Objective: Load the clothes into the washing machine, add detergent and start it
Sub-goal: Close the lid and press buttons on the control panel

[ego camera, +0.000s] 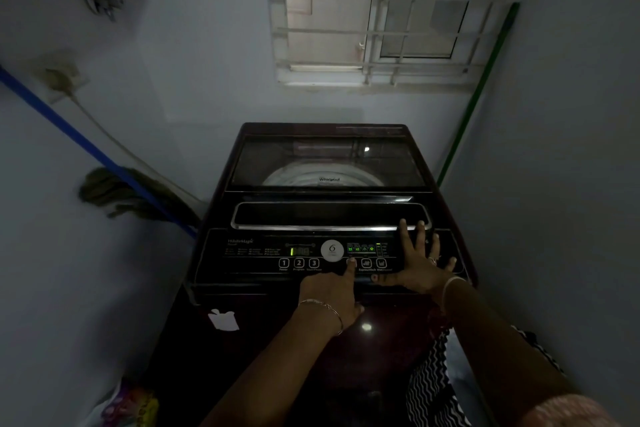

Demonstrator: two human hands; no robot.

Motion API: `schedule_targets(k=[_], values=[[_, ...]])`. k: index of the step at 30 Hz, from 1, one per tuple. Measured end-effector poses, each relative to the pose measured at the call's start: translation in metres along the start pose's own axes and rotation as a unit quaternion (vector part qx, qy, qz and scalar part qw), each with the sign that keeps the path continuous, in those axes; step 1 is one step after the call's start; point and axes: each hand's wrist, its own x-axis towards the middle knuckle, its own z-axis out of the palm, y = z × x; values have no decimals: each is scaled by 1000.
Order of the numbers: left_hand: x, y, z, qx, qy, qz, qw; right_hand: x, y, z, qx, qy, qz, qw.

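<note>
Maroon washing machine point(270, 350), glass lid point(327, 163) down; we cannot tell through it whether clothes are in the drum. Control panel point(242, 260) lit. Left hand point(329, 291): index fingertip point(350, 263) out on a key, other fingers curled, nothing held. Right hand point(420, 263) flat, fingers spread, on the panel's right end, holding nothing. Start/Pause key point(313, 263) lies just left of that fingertip, in the same left-right row of keys, so the left hand is nearer. We judge a short sideways shift suffices. Walls close on both sides; mop point(114, 191) left, green pole point(478, 94) right.
</note>
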Motion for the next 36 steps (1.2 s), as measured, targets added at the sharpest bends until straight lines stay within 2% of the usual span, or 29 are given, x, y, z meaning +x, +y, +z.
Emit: schedule_targets(k=[25,36], values=[[4,5,7,-1,-21,-4,1000,1,0,3,19,15,-1,1000],[12,-2,11,-72,-20,2,997,1,1,1,9,7,-6,1000]])
